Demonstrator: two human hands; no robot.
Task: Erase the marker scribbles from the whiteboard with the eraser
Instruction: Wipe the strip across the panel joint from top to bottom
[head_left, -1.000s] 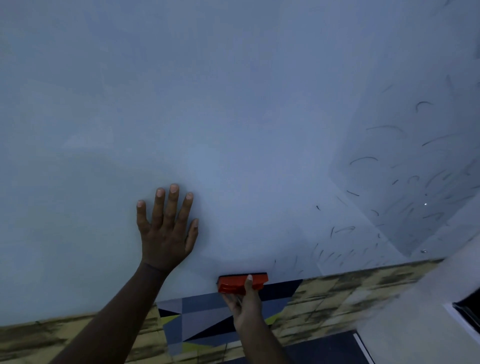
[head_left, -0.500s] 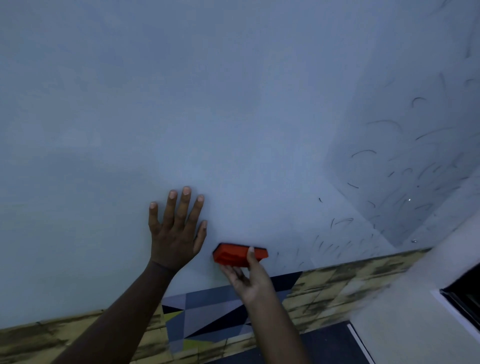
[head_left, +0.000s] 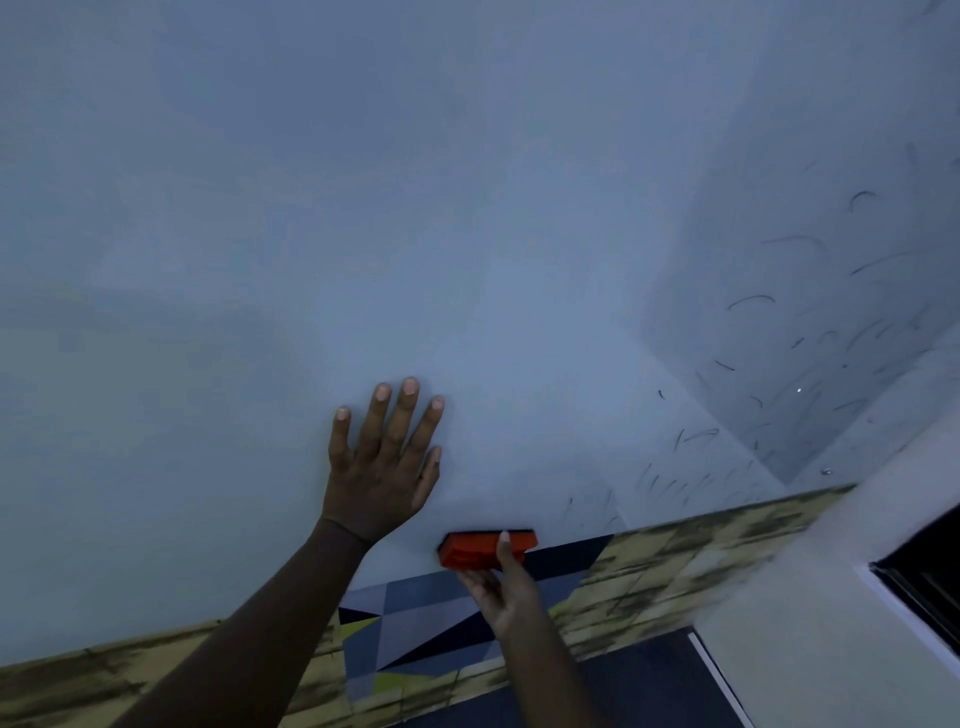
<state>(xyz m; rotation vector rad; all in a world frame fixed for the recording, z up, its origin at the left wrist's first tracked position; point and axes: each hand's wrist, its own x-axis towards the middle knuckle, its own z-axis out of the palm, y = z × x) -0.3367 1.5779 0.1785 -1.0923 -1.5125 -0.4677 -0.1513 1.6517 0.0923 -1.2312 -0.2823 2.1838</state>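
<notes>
A large whiteboard (head_left: 467, 208) fills most of the view. Its left and middle look wiped. Short dark marker scribbles (head_left: 748, 301) are scattered over its right part and along the lower right edge. My left hand (head_left: 387, 462) presses flat on the board with fingers straight. Just right of it and lower, my right hand (head_left: 498, 582) grips a red eraser (head_left: 475, 551) from below, held against the board's bottom edge.
Below the board runs a yellow patterned wall strip (head_left: 675, 561) with a grey, black and yellow triangle panel (head_left: 415, 618). A pale wall (head_left: 831, 597) and a dark window frame (head_left: 924, 587) stand at the right.
The eraser went up onto the board half a second ago and has come back down to the bottom edge. My left hand stays flat on the board.
</notes>
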